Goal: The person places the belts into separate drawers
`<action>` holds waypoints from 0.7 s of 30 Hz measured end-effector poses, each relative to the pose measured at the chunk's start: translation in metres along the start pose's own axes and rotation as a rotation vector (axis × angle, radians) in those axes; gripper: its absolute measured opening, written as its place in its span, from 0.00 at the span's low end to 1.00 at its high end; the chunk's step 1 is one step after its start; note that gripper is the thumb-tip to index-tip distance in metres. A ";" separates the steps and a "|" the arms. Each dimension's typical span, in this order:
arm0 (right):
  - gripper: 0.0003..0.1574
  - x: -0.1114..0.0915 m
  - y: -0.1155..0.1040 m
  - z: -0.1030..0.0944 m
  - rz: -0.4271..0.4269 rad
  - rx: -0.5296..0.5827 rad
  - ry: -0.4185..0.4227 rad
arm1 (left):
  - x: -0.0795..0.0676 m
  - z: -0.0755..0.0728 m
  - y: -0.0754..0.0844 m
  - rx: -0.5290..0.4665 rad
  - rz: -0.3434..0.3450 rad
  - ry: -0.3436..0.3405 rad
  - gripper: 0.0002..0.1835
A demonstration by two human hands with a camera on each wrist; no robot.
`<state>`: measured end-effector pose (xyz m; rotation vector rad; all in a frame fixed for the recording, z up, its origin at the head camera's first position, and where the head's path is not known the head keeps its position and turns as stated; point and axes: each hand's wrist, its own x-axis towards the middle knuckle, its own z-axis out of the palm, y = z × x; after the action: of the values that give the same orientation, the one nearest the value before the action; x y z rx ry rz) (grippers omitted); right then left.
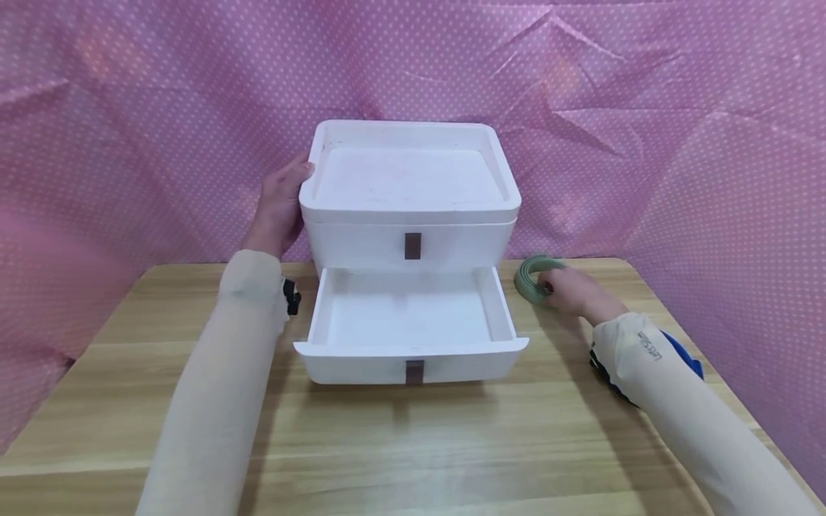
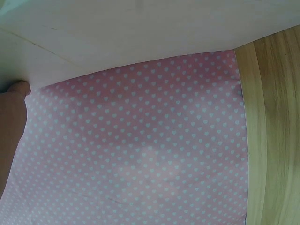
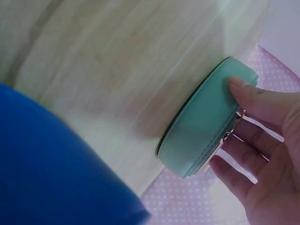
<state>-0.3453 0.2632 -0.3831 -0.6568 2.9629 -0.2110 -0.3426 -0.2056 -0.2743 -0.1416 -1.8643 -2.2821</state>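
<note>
A white two-drawer storage box [image 1: 361, 244] stands at the back of the table, its lower drawer [image 1: 413, 369] pulled out with nothing inside. My left hand [image 1: 282, 201] rests against the box's left side, near the top rim; in the left wrist view only a little of that hand shows at the left edge. To the right of the box, a coiled green belt [image 3: 201, 126] with stitched edges stands on its edge on the tabletop. My right hand [image 1: 574, 294] pinches it, thumb on the outer face and fingers at the coil's metal-trimmed side.
A blue object [image 3: 56, 164], partly hidden by the right forearm in the head view, lies near the table's right side. Pink dotted cloth [image 1: 413, 57] hangs behind and beside the wooden table [image 1: 400, 459]. Brown tabs [image 1: 413, 246] mark both drawer fronts.
</note>
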 end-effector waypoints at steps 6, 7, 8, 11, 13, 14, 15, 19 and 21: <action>0.08 -0.001 0.003 0.001 -0.007 -0.007 0.022 | 0.000 -0.001 -0.001 0.005 0.013 -0.011 0.26; 0.08 -0.001 0.003 0.001 -0.008 -0.007 0.026 | 0.000 -0.001 -0.001 0.012 0.018 -0.011 0.26; 0.09 -0.001 0.004 0.002 -0.005 -0.010 0.030 | 0.000 -0.001 -0.002 0.010 0.019 -0.012 0.26; 0.10 -0.002 0.003 0.000 -0.010 -0.002 0.034 | 0.001 -0.001 -0.002 0.011 0.021 -0.016 0.26; 0.11 -0.004 0.002 -0.001 -0.015 0.005 0.040 | 0.001 -0.001 -0.002 0.017 0.022 -0.016 0.26; 0.11 -0.005 0.001 -0.002 -0.020 0.006 0.045 | 0.001 -0.001 -0.002 0.018 0.021 -0.015 0.26; 0.12 -0.006 0.001 -0.003 -0.028 0.007 0.051 | 0.001 -0.001 -0.002 0.020 0.020 -0.014 0.26; 0.14 -0.012 -0.002 -0.008 -0.063 0.005 0.082 | 0.001 -0.001 -0.003 0.017 0.020 -0.013 0.26; 0.17 -0.015 -0.004 -0.011 -0.070 0.005 0.094 | 0.002 -0.001 -0.003 0.012 0.019 -0.013 0.26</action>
<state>-0.3314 0.2674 -0.3702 -0.7719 3.0301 -0.2624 -0.3447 -0.2060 -0.2767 -0.1715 -1.8746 -2.2625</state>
